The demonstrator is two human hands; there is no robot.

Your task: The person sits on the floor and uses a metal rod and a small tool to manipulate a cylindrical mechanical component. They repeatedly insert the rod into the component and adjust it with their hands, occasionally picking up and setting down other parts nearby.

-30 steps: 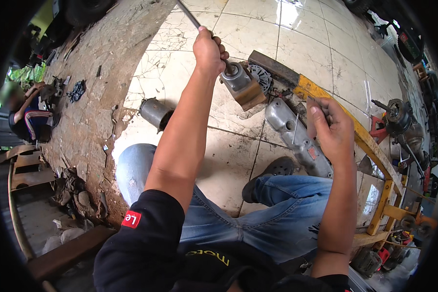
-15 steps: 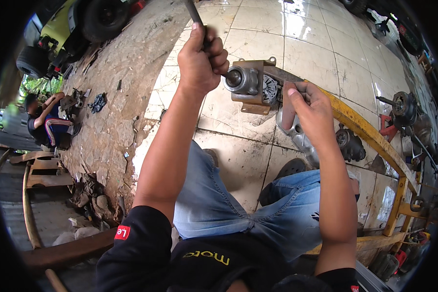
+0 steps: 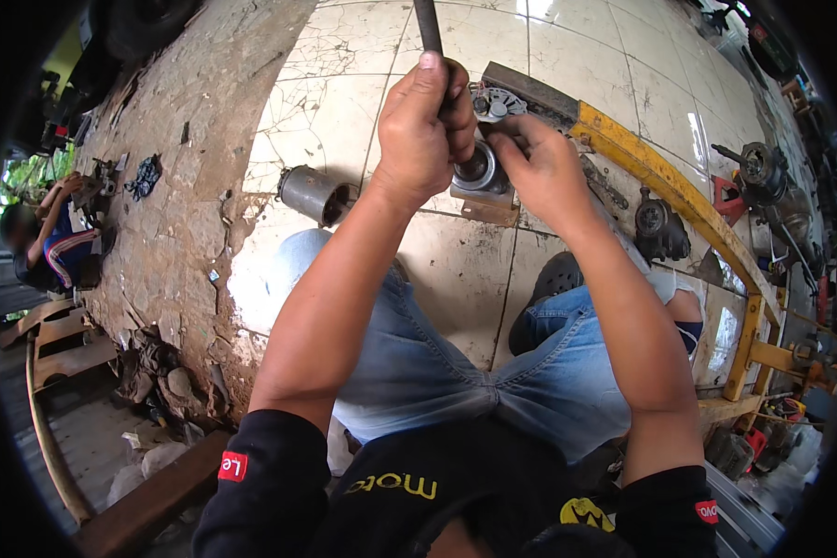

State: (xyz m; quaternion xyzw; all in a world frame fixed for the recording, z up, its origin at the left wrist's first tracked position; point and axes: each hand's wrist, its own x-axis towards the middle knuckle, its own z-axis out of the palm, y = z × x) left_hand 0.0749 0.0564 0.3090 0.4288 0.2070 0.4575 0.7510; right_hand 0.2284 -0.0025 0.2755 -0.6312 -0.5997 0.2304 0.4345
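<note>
My left hand [image 3: 417, 130] is closed around a dark metal rod [image 3: 429, 26], whose upper end runs out past the top of the picture; its lower end is hidden by my fist. Just below that fist is a round grey metal housing [image 3: 498, 177] with a dark centre, above a brown metal block [image 3: 489, 213]. From the right, my right hand [image 3: 535, 163] has its fingers curled against the housing, gripping it; its fingertips are partly hidden. Beyond the fingers lies a slotted, fan-like metal disc [image 3: 500, 102].
A grey cylindrical casing [image 3: 314, 193] lies on the tiles at left. A yellow metal frame [image 3: 670, 212] curves along the right, beside a dark motor part [image 3: 658, 226] and a red stand [image 3: 727, 200]. Another person [image 3: 58, 232] sits at far left.
My view has shifted and the grey casing has come into sight at left. My right hand has moved from a flat brown piece to the housing. My left hand still grips the rod.
</note>
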